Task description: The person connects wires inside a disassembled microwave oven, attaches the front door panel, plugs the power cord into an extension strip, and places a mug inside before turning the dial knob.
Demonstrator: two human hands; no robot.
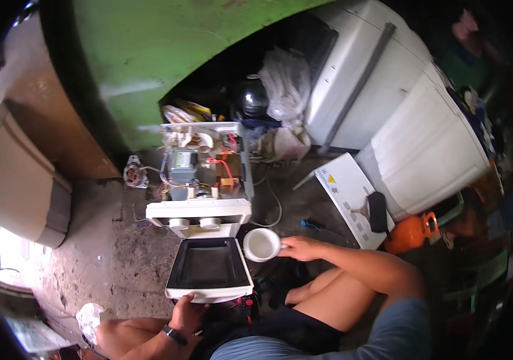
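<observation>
An opened microwave oven (199, 211) stands on the floor, with its inner parts and wires bare at the far side. Its door (209, 264) hangs open toward me, the dark inner panel facing up. My left hand (188, 312) is closed on the door's near edge, thumb on top. Right of the door, my right hand (301, 248) grips the handle of a white mug (262, 245), whose open top faces me. A black band is on my left wrist.
A white metal panel (343, 192) lies at the right, with a black object on it, beside an orange gas cylinder (412, 233). Behind are a green panel (136, 54), plastic bags (285, 81) and large white casings. A cable lies on the floor.
</observation>
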